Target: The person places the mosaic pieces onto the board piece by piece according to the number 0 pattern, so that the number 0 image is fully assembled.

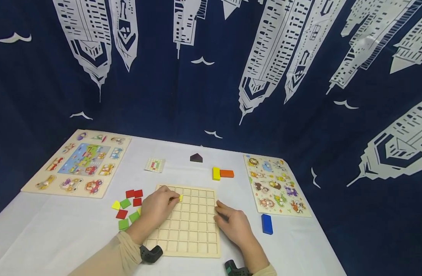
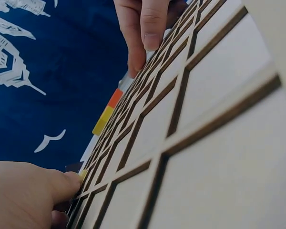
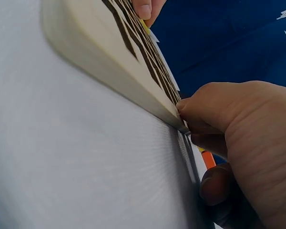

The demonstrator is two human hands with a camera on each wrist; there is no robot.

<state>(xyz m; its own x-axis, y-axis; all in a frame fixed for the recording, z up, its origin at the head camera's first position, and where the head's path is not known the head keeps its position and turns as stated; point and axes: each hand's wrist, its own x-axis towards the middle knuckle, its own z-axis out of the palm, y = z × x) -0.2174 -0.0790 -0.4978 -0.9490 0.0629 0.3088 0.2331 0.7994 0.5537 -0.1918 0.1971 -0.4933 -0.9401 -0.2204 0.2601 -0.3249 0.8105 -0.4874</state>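
A pale wooden grid board lies on the white table between my hands. My left hand is over its upper left part and pinches a small yellow tile between thumb and fingertips. The same yellow tile peeks past the thumb in the left wrist view. At the board's right edge, my right hand holds the rim. In the right wrist view, the right thumb lies against the board's edge, with the other fingers curled below. Loose red tiles and green tiles lie left of the board, partly behind my left forearm.
A small pattern card and a dark brown block lie beyond the board, with yellow and orange blocks. Picture puzzles stand left and right. A blue block is at the right.
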